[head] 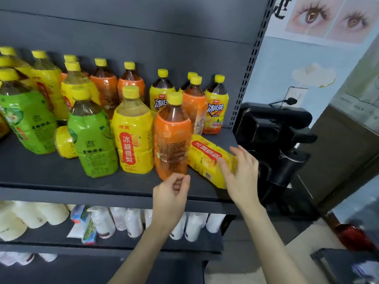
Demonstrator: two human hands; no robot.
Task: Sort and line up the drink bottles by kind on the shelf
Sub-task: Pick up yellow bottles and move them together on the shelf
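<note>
While mixed drink bottles are crowding the dark grey metal shelf (pixel 61 177) across the middle of the frame, both hands are reaching in from the lower centre. The left hand (pixel 171 193) is hovering at the shelf's front edge, its fingers (pixel 181 179) curled and pressed together just in front of the base of the upright orange-labelled plastic bottle with a yellow cap (pixel 172 140); whether they are touching it cannot be told. The right hand (pixel 242 177) is resting on the yellow-labelled plastic bottle lying on its side (pixel 207 158) at the shelf's right end, fingers spread, forefinger and thumb pressing against the label. Left of the orange bottle, an upright yellow-labelled bottle with red lettering (pixel 133 138) and a green-labelled bottle (pixel 92 136) are standing side by side. Behind the green one, another yellow bottle (pixel 64 143) is lying down. Further orange, yellow and green bottles are standing unsorted toward the back and upper left. White bottles (pixel 131 222) are filling the lower shelf.
</note>
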